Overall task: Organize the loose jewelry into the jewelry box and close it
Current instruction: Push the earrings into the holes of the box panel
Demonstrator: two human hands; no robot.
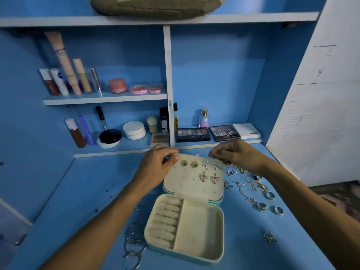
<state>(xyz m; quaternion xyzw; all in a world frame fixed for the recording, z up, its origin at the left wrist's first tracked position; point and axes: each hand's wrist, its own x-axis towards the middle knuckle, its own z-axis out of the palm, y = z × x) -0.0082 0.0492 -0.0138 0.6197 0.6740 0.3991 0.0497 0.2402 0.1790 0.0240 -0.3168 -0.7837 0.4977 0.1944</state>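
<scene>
An open jewelry box (218, 227) with cream lining lies on the blue desk, its lid (181, 184) tilted back. Pinned to the lid are green round earrings (189, 164), starfish earrings (211, 165) and butterfly earrings (209, 178). My left hand (155, 164) grips the lid's top left corner. My right hand (237, 152) pinches something small at the lid's top right corner; what it holds is hidden. Loose rings (276, 210) and chains (251, 189) lie right of the box. Silver bangles (134, 242) lie to its left.
Shelves behind hold makeup tubes (64, 73), pink jars (117, 85), compacts (134, 130), eyeshadow palettes (192, 134) and a perfume bottle (204, 118). A white wall (321, 104) closes the right side. One ring (269, 236) lies apart at the front right.
</scene>
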